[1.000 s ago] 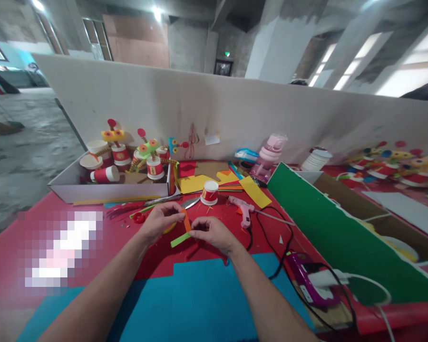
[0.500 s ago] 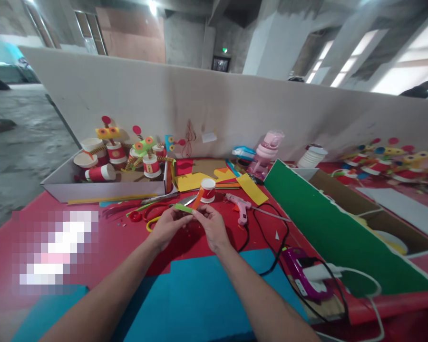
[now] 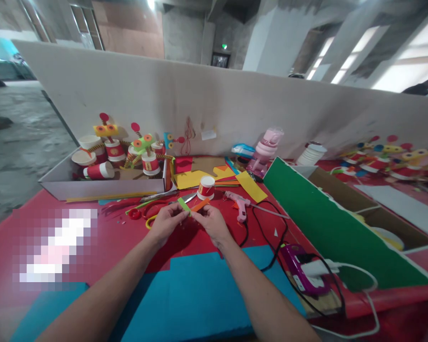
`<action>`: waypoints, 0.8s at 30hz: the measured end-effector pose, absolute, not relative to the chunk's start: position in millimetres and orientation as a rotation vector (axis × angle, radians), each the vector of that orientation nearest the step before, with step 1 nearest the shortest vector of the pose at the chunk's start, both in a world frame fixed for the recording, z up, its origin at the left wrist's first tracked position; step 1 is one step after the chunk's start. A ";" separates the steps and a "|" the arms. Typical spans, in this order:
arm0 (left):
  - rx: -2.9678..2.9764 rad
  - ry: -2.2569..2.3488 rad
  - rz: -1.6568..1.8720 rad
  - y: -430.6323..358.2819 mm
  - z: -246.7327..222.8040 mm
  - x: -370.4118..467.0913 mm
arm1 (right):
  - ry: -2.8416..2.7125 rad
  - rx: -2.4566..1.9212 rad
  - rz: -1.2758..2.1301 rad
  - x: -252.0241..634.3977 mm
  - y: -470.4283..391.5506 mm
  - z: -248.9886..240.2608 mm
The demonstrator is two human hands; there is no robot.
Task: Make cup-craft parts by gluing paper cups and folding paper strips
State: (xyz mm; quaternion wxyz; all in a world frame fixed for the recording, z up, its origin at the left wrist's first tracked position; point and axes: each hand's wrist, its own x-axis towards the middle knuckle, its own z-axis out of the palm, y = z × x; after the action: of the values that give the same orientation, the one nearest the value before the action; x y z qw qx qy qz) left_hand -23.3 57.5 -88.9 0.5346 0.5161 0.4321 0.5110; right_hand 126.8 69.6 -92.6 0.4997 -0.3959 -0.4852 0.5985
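Observation:
My left hand (image 3: 168, 219) pinches a green paper strip (image 3: 183, 204) between thumb and fingers. An orange paper strip (image 3: 200, 205) is pinched in my right hand (image 3: 212, 222). The two strips meet at my fingertips in a V shape; whether they are joined there I cannot tell. Just beyond my hands a red and white paper cup (image 3: 206, 189) stands on the red table. Scissors with a yellow handle (image 3: 150, 222) lie partly hidden behind my left hand. To the right of my right hand rests a pink glue gun (image 3: 241, 207).
A white box (image 3: 103, 189) with paper-cup figures stands at the back left. Yellow paper (image 3: 252, 186) lies behind the glue gun. A green-sided box (image 3: 328, 228), a purple power strip (image 3: 303, 270) and cables occupy the right. Blue card (image 3: 199, 294) lies under my forearms.
Both strips have turned in my fingers: the orange one has tipped from steep to a lower slant rightward, and the green one tilts more steeply. My hands have hardly shifted.

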 end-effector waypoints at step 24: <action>1.176 1.125 1.344 57.2 -88.5 -19.1 | -1.125 -1.027 1.191 122.2 67.9 -90.1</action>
State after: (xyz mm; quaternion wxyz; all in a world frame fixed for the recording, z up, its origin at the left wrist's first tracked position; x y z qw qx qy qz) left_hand -19.1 57.2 -88.5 0.4931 0.4849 0.4636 0.5539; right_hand 122.2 67.9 -90.1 0.5679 -0.4372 -0.4788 0.5070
